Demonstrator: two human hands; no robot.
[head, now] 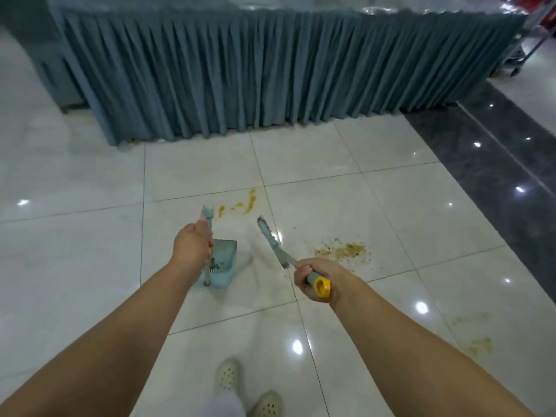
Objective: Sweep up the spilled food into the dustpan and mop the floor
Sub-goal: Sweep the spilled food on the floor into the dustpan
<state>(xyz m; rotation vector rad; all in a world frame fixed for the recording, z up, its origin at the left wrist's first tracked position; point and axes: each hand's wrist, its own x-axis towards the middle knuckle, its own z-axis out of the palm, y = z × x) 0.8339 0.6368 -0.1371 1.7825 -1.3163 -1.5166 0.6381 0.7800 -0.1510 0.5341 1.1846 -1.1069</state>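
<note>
- Your right hand (316, 279) is clenched around the broom handle (319, 285), right of the dustpan (224, 260).
- Your left hand (192, 246) clasps the dustpan's handle (207, 218).
- Spilled food (343, 251) lies right of the dustpan; yellow smears (240, 203) beyond it.

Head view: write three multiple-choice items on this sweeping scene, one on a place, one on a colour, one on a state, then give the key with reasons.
1. Where is the crumbly spill relative to the dustpan?
A. to its right
B. inside it
C. to its left

2. What colour is the broom handle's end cap?
A. red
B. yellow
C. black

3. What is the left hand doing?
A. hanging open
B. touching the floor
C. gripping the dustpan handle

Key: A, the spill lies on the tile right of the pan; B, the cap by the right hand is yellow; C, fingers are closed around the handle.
</note>
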